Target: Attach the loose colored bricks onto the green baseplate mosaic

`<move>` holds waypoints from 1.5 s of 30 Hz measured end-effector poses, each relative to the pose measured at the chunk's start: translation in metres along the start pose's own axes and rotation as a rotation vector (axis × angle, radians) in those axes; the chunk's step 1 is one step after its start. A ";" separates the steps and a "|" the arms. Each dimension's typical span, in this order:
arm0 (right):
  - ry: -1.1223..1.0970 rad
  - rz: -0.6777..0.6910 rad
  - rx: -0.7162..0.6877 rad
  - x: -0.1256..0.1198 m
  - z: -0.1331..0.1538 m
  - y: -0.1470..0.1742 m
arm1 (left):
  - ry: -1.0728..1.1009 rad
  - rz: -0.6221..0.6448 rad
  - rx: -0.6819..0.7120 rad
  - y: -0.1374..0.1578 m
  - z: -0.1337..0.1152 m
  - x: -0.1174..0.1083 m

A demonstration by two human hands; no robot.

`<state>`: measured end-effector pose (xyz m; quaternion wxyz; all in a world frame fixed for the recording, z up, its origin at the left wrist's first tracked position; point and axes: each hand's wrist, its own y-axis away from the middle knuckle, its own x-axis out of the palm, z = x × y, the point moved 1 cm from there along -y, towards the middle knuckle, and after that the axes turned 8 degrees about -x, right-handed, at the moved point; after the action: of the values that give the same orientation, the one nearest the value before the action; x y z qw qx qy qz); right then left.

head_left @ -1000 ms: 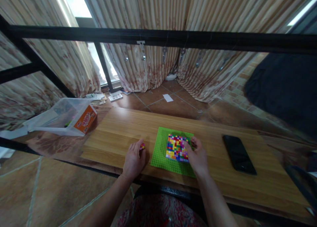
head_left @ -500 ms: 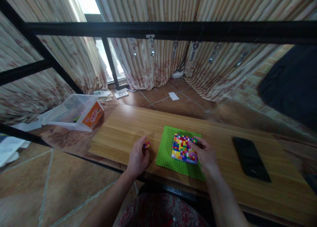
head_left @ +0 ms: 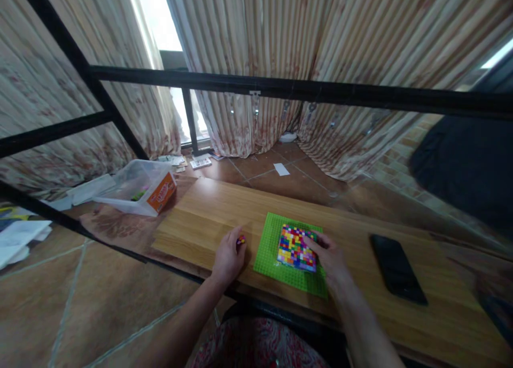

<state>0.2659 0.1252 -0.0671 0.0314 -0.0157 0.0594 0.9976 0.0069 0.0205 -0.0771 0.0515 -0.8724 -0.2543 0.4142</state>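
Wooden table (head_left: pixel 360 239) runs across in front of me, black frame bar (head_left: pixel 280 90) overhead at 12, striped curtains (head_left: pixel 280 47) behind it. Black phone (head_left: pixel 397 276) lies flat on the table at 3 o'clock, well apart from my right hand (head_left: pixel 331 261). Clear plastic tub (head_left: pixel 138 187) with an orange label sits off the table's far left corner at 10; label text too blurred to read. Green baseplate (head_left: pixel 276 250) lies flat between my hands, with the multicolour brick patch (head_left: pixel 297 247) pressed on it, toward its right half. Right hand rests on the plate's right edge, fingers curled loosely, fingertips touching the patch's right side at 3 of it. Left hand (head_left: pixel 229 255) is on the table just beside the plate's left edge, at 9 of it, thumb and forefinger pinching small loose bricks (head_left: pixel 241 240), red and purple. Versus half a second ago: both hands and the plate sit in the same arrangement; only my head has tipped, so the frame bar shows lower and the window (head_left: pixel 160 20) brighter.
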 end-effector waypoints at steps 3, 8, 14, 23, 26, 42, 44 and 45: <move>0.168 -0.159 -0.157 -0.003 0.007 0.009 | 0.029 0.007 -0.033 0.000 -0.002 0.000; 0.344 -0.031 -0.392 0.027 0.037 0.041 | 0.055 0.017 -0.045 0.000 -0.001 0.001; 0.665 0.531 -0.754 0.115 0.041 0.071 | 0.087 0.024 0.015 0.002 0.002 -0.002; 0.784 0.609 -0.744 0.148 0.012 0.064 | 0.117 0.016 0.041 0.000 0.006 -0.002; 0.779 0.589 -0.747 0.145 0.010 0.064 | 0.103 0.031 0.056 -0.002 0.007 -0.002; 0.715 0.444 -0.714 0.153 -0.004 0.072 | 0.087 0.039 0.049 -0.004 0.001 -0.005; 0.762 0.415 -0.679 0.155 -0.002 0.075 | 0.082 0.028 0.047 -0.004 0.003 -0.005; 0.784 0.403 -0.664 0.156 0.000 0.077 | 0.078 0.019 0.046 -0.004 0.003 -0.005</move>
<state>0.1050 0.0581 -0.0635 -0.1916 -0.3832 -0.2494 0.8685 -0.0001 0.0212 -0.0742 0.0777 -0.8888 -0.2342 0.3862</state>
